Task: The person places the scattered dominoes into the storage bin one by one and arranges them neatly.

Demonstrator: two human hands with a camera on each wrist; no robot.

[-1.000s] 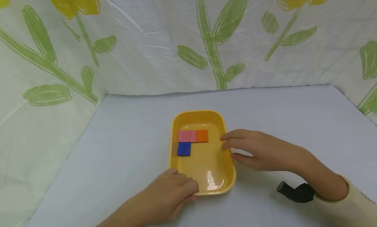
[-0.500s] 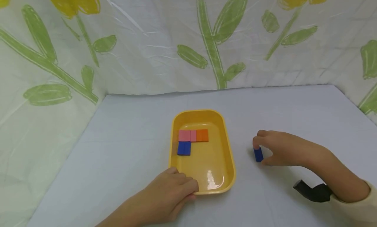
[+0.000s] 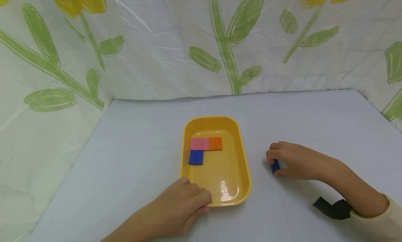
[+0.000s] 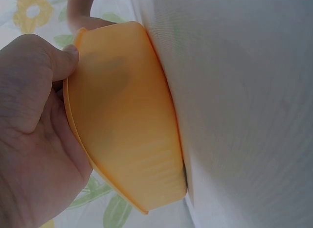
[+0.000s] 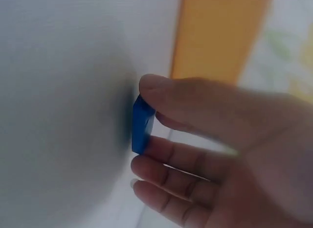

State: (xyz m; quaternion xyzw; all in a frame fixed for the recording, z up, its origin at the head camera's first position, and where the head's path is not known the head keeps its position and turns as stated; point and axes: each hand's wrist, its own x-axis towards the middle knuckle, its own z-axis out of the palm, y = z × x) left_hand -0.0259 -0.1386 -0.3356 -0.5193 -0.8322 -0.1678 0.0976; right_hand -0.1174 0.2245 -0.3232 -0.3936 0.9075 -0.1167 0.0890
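Note:
My left hand grips the near left corner of a yellow plastic tray, thumb over the rim in the left wrist view. Inside the tray, pink tiles and orange tiles form a row at the left, with blue tiles directly below the pink end. On the table to the right of the tray, my right hand pinches a small blue block between thumb and fingers. The right wrist view shows it close against the white table surface, its ends partly covered by the fingertips.
A white cloth painted with green stems and yellow flowers hangs behind and beside the white table. A black strap end sticks out at my right wrist, by the pale sleeve.
My right hand has left the tray's right rim and moved right to the blue block, its fingers now closer around it. The left hand and the tray stay in place.

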